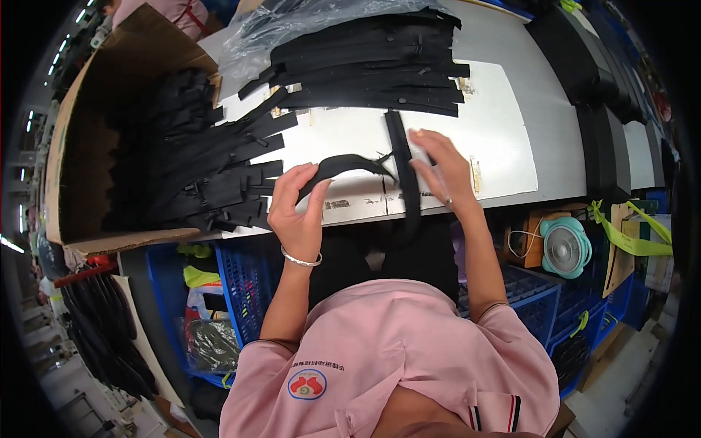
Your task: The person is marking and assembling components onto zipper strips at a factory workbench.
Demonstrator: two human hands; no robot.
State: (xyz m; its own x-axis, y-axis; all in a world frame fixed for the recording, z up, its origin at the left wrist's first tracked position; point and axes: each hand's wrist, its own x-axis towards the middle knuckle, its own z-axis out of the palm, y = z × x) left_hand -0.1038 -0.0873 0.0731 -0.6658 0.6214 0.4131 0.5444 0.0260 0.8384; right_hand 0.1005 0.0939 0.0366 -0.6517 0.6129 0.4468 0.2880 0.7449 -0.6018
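My left hand (296,198) pinches one end of a curved black zipper strip (342,163) between thumb and fingers. Its other end reaches right, with a small dark slider-like piece, and meets a second black strip (398,150). That second strip lies lengthwise across the white board (496,146) and hangs over the table's near edge. Just right of it, my right hand (447,171) is curled around a pale, whitish thing (418,152), too blurred to name. Both hands are above the board.
Black strips (365,66) lie in rows at the far side, beside clear plastic sheeting (248,36). More strips spill from a cardboard box (139,44) at left. Dark padded blocks (606,146) stand at right. Below are blue crates (248,292) and a small teal fan (567,247).
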